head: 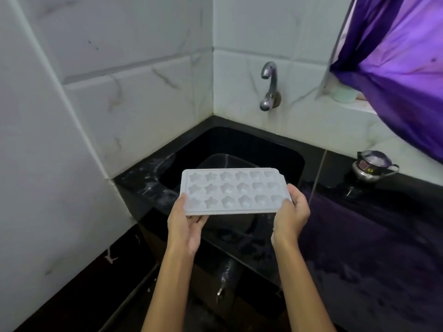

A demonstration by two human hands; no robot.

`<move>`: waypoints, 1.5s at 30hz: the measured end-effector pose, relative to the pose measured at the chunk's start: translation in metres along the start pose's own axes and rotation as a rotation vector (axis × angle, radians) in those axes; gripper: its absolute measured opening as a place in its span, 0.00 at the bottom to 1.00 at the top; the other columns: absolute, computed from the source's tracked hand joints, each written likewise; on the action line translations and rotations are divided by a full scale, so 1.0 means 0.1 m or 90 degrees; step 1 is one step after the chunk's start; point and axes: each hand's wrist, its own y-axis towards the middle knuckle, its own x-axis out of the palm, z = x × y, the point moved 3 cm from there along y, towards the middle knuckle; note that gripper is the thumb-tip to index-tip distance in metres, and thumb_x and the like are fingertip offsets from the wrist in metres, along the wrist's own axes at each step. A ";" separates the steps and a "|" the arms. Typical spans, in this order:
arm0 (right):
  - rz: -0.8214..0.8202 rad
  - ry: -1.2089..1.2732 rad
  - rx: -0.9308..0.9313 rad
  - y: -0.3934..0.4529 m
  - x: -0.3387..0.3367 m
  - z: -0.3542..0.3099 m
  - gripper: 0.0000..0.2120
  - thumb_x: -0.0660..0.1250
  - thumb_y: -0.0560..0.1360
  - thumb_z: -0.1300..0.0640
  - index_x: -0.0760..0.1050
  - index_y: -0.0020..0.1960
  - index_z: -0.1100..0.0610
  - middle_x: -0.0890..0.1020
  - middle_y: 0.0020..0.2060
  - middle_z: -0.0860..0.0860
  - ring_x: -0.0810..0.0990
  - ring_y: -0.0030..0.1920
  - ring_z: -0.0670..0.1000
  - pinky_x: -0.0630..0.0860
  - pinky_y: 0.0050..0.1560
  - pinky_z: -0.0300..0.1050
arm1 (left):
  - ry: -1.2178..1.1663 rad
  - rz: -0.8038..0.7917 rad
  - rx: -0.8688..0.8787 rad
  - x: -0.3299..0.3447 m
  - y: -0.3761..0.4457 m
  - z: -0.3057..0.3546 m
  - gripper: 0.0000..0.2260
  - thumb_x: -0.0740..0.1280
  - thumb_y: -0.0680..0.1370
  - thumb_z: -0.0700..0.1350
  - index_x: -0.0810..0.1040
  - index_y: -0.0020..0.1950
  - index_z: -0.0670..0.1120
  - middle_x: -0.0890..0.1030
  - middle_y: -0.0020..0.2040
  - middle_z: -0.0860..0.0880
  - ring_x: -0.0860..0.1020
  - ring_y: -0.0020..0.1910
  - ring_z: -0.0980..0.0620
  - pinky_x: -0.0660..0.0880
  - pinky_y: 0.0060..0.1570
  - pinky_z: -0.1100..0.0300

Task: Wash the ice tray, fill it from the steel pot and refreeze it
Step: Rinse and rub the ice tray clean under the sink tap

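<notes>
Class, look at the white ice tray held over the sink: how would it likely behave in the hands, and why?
The ice tray looks thin and plastic, so it is probably light. Held only at its ends by the left hand and right hand, it stays flat, so it seems fairly stiff. Once wet it may get slippery.

Ice tray (pixel 233 191): matt white plastic, smooth, with moulded star and flower cells. Sink (pixel 275 149) behind it: glossy black, set in polished black stone counter (pixel 371 248). Tap (pixel 269 86) above sink: dull grey metal. Steel pot (pixel 372 167) right of sink: shiny metal. Walls (pixel 134 92): glossy veined white tile. Curtain (pixel 402 68): purple cloth with sheen.
</notes>
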 end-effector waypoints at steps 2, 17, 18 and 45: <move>0.014 0.002 -0.008 0.24 -0.04 -0.02 0.19 0.57 0.74 0.69 0.76 0.60 0.55 0.80 0.54 0.46 0.78 0.55 0.45 0.74 0.47 0.34 | -0.002 -0.034 -0.023 0.17 0.10 -0.12 0.15 0.60 0.81 0.48 0.73 0.64 0.44 0.81 0.57 0.43 0.79 0.57 0.43 0.77 0.48 0.49; 0.019 -0.347 -0.137 1.63 0.42 -0.25 0.19 0.62 0.77 0.59 0.70 0.67 0.56 0.75 0.64 0.52 0.71 0.65 0.54 0.68 0.67 0.54 | 0.057 -0.080 -0.083 1.12 1.17 -0.54 0.15 0.54 0.83 0.50 0.69 0.67 0.47 0.80 0.57 0.42 0.79 0.55 0.42 0.77 0.44 0.44; 0.005 -0.338 -0.187 1.69 0.55 -0.31 0.18 0.62 0.77 0.60 0.70 0.67 0.57 0.75 0.64 0.53 0.72 0.65 0.54 0.67 0.67 0.51 | 0.060 -0.077 -0.086 1.18 1.25 -0.55 0.15 0.54 0.83 0.50 0.70 0.67 0.47 0.80 0.57 0.43 0.79 0.54 0.42 0.76 0.44 0.45; -0.217 0.304 0.356 3.50 2.68 -0.13 0.26 0.71 0.74 0.63 0.66 0.69 0.65 0.72 0.65 0.62 0.75 0.62 0.61 0.77 0.61 0.55 | 0.029 -0.095 -0.128 2.03 2.60 -0.60 0.13 0.55 0.83 0.49 0.71 0.64 0.46 0.80 0.57 0.41 0.79 0.56 0.40 0.78 0.48 0.41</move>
